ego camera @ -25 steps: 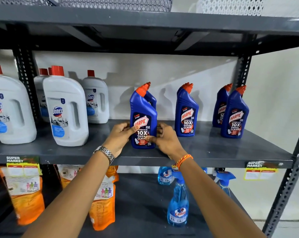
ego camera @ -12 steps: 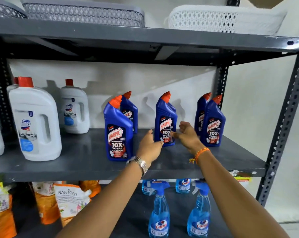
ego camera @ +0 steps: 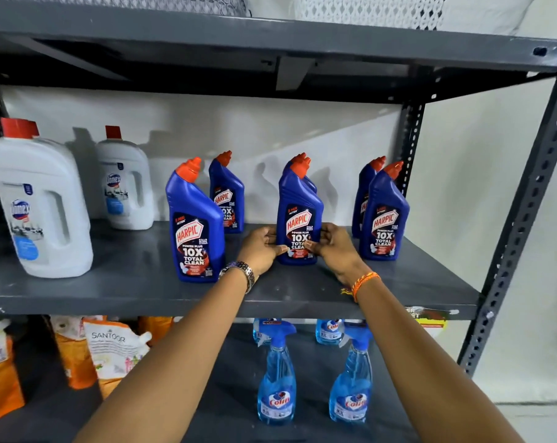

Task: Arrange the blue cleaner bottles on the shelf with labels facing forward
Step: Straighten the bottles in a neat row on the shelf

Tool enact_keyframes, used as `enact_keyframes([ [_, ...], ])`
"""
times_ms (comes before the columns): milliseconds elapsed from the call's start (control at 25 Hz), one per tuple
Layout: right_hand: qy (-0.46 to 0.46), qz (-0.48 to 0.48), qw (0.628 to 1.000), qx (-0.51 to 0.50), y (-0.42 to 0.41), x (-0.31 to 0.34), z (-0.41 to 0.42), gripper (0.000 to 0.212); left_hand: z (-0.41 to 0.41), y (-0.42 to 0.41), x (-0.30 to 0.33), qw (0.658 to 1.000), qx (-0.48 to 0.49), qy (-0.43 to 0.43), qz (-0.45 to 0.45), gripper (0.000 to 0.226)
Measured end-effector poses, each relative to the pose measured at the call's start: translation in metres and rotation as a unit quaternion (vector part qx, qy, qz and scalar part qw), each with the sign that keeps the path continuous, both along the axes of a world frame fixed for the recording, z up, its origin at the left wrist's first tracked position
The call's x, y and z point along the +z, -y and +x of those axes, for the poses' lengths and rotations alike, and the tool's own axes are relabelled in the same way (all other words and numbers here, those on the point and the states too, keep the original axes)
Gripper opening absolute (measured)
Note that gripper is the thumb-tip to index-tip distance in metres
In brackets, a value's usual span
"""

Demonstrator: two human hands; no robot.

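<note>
Several blue Harpic cleaner bottles with orange caps stand upright on the grey middle shelf (ego camera: 136, 282). My left hand (ego camera: 260, 249) and my right hand (ego camera: 333, 246) grip the base of the middle bottle (ego camera: 299, 203) from both sides, its label facing me. Another bottle's cap shows just behind it. The left front bottle (ego camera: 195, 225) stands free with its label forward, and a second bottle (ego camera: 227, 195) stands behind it. At the right, a front bottle (ego camera: 384, 215) partly hides the one behind it (ego camera: 363, 190).
White Domex jugs (ego camera: 42, 209) with red caps stand at the shelf's left. The lower shelf holds Colin spray bottles (ego camera: 277, 375) and orange Santoor pouches (ego camera: 110, 350). Baskets sit on the top shelf. A perforated metal upright (ego camera: 523, 212) bounds the right side.
Both hands left the left front bottle, moved right and closed on the middle bottle, which now stands further forward. My view shifted right and closer.
</note>
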State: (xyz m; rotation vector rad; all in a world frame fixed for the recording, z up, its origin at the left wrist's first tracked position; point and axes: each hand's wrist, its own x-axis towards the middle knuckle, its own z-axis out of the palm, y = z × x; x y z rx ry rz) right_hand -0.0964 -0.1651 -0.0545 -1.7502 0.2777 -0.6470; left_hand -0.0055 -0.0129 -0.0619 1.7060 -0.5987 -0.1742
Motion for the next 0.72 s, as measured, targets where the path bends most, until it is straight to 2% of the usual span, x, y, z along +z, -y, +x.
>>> enact_keyframes([
  [160,0.020,-0.009,1.000,0.017,-0.005,-0.007,-0.025,0.044,-0.025,-0.015,0.001,1.000,-0.014,0.006,-0.010,0.040],
  [520,0.014,-0.063,0.998,0.014,-0.018,-0.014,-0.056,0.053,-0.057,-0.042,-0.003,0.999,-0.014,0.046,0.018,0.038],
  [720,0.003,-0.053,0.999,0.010,-0.018,-0.011,-0.057,0.054,-0.059,-0.042,-0.004,0.999,-0.011,0.038,0.018,0.035],
])
